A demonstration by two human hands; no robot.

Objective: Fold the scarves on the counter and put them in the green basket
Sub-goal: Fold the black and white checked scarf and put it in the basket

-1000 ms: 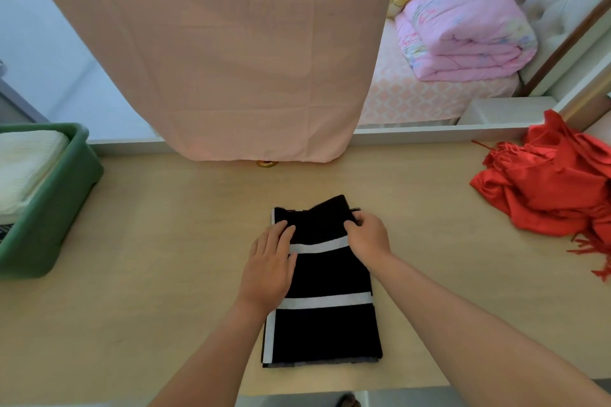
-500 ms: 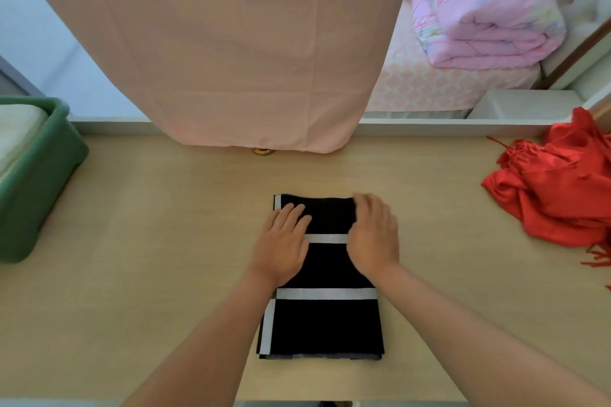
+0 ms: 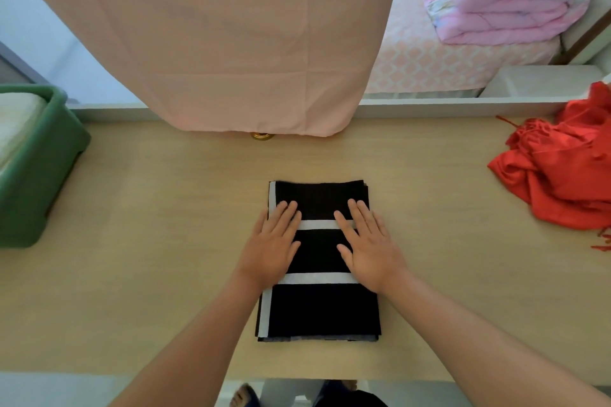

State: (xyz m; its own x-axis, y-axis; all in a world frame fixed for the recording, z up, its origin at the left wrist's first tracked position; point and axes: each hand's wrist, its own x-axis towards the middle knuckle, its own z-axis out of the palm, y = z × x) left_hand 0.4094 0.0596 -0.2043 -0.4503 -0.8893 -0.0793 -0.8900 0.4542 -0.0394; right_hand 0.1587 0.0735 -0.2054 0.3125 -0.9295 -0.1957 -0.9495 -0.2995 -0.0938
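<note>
- Black scarf (image 3: 319,311) with white stripes lies folded into a neat rectangle mid-tabletop (image 3: 158,274).
- Left hand (image 3: 271,241) and right hand (image 3: 367,244) lie flat on its far half, fingers straight, gripping nothing; the step looks like pressing the fold down.
- Next, the stack probably needs lifting with its layers kept together, then carrying left to the green basket (image 3: 36,182).
- Red scarf (image 3: 558,175) sits crumpled at the right, so 1 remains unfolded.

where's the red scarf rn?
Head view: the red scarf lies crumpled at the far right of the counter, near its back edge, well right of the folded black scarf.
</note>
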